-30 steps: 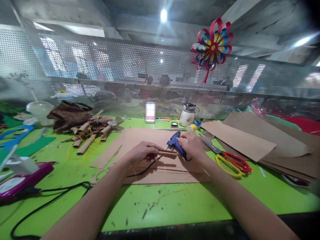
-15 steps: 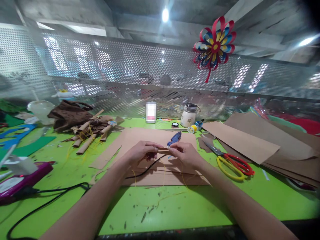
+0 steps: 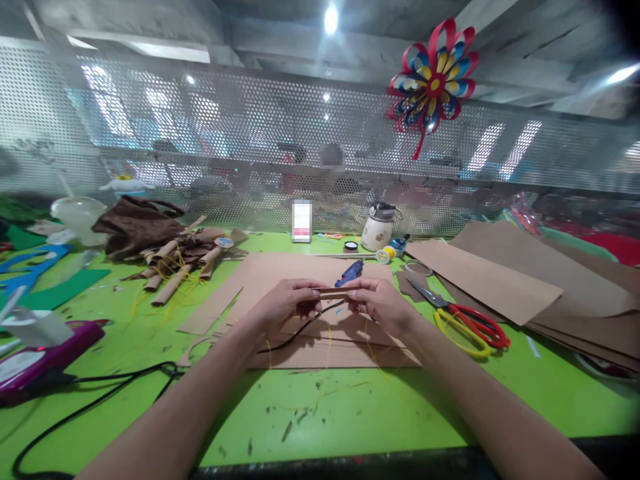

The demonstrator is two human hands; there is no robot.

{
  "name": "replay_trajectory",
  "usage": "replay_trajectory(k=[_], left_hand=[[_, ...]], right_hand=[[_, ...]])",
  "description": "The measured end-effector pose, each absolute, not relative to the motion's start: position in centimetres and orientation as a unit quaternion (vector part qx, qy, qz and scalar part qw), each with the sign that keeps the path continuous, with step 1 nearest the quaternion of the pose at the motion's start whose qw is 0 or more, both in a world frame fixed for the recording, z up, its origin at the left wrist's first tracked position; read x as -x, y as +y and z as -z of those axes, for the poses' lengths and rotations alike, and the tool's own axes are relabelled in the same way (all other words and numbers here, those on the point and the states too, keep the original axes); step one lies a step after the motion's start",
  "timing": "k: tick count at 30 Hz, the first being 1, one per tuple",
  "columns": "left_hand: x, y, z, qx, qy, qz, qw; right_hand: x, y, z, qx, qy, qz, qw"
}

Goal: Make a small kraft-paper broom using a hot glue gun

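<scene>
Between my two hands a narrow folded strip of brown paper (image 3: 333, 294) is stretched level, with thin yellow threads hanging below it. My left hand (image 3: 290, 303) pinches its left end between thumb and fingers. At the other end my right hand (image 3: 377, 302) grips it the same way. Just behind the strip lies a blue glue gun (image 3: 349, 273), its nozzle end partly hidden by my hands. A black cord (image 3: 295, 337) runs under the strip, over brown paper sheets (image 3: 310, 263) on the green table.
Red and yellow scissors (image 3: 463, 327) lie open on the right, beside stacked brown paper (image 3: 490, 277). Rolled paper tubes (image 3: 170, 285) with yellow thread are at the left. A purple power strip (image 3: 55, 360) sits nearer, its black cable trailing. A bottle (image 3: 377, 230) and phone (image 3: 301, 221) stand behind.
My right hand has shifted slightly right along the strip and its fingers have curled under, so more of the strip shows between my hands. The view has tilted down a little.
</scene>
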State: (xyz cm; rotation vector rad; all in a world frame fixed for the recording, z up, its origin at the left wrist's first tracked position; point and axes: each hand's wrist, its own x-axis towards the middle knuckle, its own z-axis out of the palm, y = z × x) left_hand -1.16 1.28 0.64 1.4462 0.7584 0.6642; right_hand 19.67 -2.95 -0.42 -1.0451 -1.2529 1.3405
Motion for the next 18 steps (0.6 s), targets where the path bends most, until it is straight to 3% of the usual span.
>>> replay_trajectory(k=[11,18], left_hand=[[1.1,1.3,-0.3,-0.614,0.331,-0.29,0.655],[1.8,2.3,0.1,-0.587,0.315,-0.314,0.677]], right_hand=[[-19.2,-2.8,0.4,0.43,-0.483,-0.563,0.515],[-20.8,-2.2,-0.5,0.475,-0.536,-0.472,0.514]])
